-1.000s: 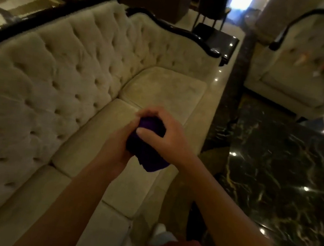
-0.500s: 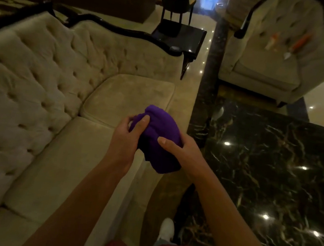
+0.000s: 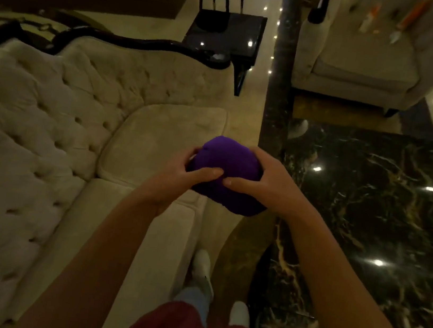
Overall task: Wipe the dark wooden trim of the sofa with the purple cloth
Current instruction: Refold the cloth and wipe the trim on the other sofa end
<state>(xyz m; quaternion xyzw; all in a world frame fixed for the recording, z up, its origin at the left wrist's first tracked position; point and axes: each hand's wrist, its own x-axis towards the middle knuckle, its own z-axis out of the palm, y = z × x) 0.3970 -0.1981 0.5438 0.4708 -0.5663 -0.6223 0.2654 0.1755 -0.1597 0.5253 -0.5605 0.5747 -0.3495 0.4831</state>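
Dim lounge, cream tufted sofa (image 3: 46, 140) beside marble table (image 3: 369, 213). Purple cloth (image 3: 225, 173) bunched above seat, pinched between left hand (image 3: 180, 175) and right hand (image 3: 271, 182). Preparation step, probably; next: reach for dark wooden trim (image 3: 143, 42), well apart.

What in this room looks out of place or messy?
Only the armchair: small orange and white items lie loose against its back, too blurred to identify. Otherwise nothing stands out; both hands hold the bunched purple cloth above the sofa.
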